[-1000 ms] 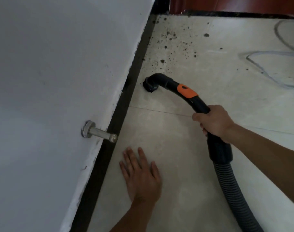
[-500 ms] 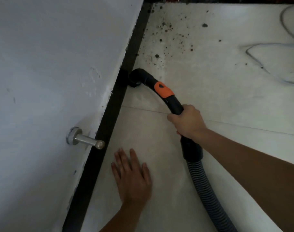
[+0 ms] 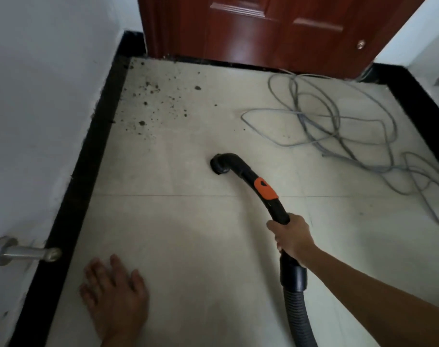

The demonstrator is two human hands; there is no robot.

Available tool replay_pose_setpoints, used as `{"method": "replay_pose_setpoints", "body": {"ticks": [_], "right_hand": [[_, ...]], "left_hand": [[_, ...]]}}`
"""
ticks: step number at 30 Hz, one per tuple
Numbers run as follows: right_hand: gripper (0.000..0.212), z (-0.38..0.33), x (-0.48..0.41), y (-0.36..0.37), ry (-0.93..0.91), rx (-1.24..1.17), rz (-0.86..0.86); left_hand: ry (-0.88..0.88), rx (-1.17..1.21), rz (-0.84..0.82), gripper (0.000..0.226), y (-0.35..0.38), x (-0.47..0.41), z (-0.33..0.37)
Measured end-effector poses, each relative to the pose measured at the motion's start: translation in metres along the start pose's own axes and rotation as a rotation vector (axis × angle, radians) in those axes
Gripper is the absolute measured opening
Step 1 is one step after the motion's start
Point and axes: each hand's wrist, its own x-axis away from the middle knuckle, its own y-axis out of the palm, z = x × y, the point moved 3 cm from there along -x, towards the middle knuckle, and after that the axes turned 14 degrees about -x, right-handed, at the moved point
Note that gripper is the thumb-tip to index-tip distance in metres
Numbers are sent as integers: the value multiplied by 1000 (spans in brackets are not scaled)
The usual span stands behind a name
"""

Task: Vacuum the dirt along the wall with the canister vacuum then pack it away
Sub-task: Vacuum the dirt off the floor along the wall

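Observation:
My right hand [image 3: 293,237] grips the black curved vacuum handle [image 3: 241,171], which carries an orange slider [image 3: 265,188]. Its round nozzle end [image 3: 218,166] points down at the pale floor tile, well right of the wall. A ribbed grey hose [image 3: 296,314] runs from the handle off the bottom edge. Dark dirt specks [image 3: 154,101] lie scattered in the far left corner along the black skirting [image 3: 88,171]. My left hand [image 3: 114,294] lies flat on the floor with fingers spread. The canister is out of view.
A white wall [image 3: 38,96] fills the left, with a metal door stopper [image 3: 23,252] sticking out low down. A reddish-brown door [image 3: 276,28] closes the far end. A loose grey cable [image 3: 338,128] lies tangled on the floor at the right.
The nozzle has pulled away from the skirting toward the middle of the floor. The view has tilted up, bringing the door and cable into sight. My left hand has stayed flat.

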Motion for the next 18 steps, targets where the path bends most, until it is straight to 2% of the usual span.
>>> {"method": "replay_pose_setpoints", "body": {"ticks": [3, 6, 8, 10, 12, 15, 18], "right_hand": [[13, 45, 11, -40, 37, -87, 88], [15, 70, 9, -74, 89, -220, 210], [16, 79, 2, -94, 128, -317, 313], [16, 82, -8, -108, 158, -408, 394], [16, 80, -20, -112, 177, -485, 445], [15, 66, -39, -97, 162, -505, 407], [15, 42, -60, -85, 148, -500, 328]], "left_hand": [[11, -61, -101, 60, 2, 2, 0], [41, -87, -331, 63, -4, -5, 15], [146, -168, -417, 63, -21, -14, 42], [251, -276, -379, 55, -43, -26, 82], [386, -210, -424, 59, -47, -34, 129], [503, -148, -584, 70, -52, -27, 182], [554, -196, -681, 78, -54, -18, 191]]}}
